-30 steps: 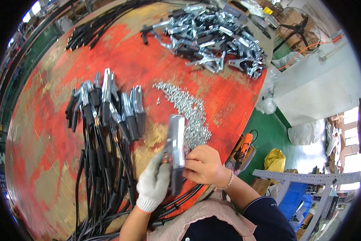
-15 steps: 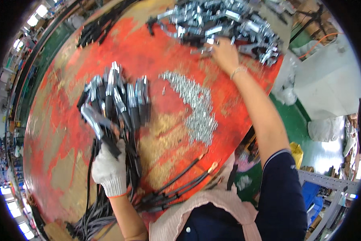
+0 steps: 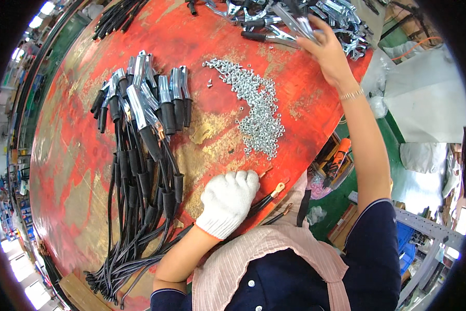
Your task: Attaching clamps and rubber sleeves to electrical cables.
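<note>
Arm outstretched, my bare right hand [image 3: 330, 54] pinches a silver metal clamp [image 3: 295, 22]; my white-knit-gloved left hand [image 3: 230, 199] curls, fingertips hidden, grip unclear.

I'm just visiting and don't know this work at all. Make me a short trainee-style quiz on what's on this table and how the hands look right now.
1. Multiple choice: what small parts are heaped near the middle of the table?
a) wooden pegs
b) silver nuts
c) glass marbles

2. True or false: the left hand and the right hand both wear gloves.

3. Fill in the blank: as the person sees it, the bundle of clamps and black cables lies to the ____ of that heap.

Key:
1. b
2. False: the left hand has a white glove; the right is bare, with a bracelet at its wrist.
3. left
</note>
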{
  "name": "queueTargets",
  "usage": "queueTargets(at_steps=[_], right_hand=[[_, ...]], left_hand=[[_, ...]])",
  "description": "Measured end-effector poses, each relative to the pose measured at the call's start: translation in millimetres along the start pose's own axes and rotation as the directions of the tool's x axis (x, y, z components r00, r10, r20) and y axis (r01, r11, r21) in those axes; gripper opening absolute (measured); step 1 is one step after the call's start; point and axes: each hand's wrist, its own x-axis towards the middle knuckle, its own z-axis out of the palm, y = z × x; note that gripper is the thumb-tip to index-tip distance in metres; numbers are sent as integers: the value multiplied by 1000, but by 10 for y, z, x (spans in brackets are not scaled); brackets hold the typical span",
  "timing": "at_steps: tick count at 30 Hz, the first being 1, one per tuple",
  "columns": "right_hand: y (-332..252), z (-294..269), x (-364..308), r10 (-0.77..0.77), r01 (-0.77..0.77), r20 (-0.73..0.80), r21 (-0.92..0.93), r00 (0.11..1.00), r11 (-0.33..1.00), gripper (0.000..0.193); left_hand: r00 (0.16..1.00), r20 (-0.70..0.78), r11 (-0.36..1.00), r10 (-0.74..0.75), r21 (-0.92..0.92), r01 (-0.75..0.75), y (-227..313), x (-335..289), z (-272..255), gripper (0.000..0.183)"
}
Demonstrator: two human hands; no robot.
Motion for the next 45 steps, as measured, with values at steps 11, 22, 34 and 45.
queueTargets(at_steps=[11,22,34,45], right_hand=[[-269,242,-2051,396,-474,275,636,876,609,50],[-364,179,-2154,111,-93,-11,461,994,883,59],[-591,677,-2093,29,-161,270,480,963,863,39],[-600,702,-2139,70,-172,230,460,971,871,46]], left_hand=[[876,317,34,-363,-935,352,-547,-48,-51,25],[863,431,-88,-263,-902,423,-585,-110,-70,29],[867,394,192,-305,-866,461,-389,-174,-188,28],[851,409,273,-330,-822,500,-337,-158,-171,32]])
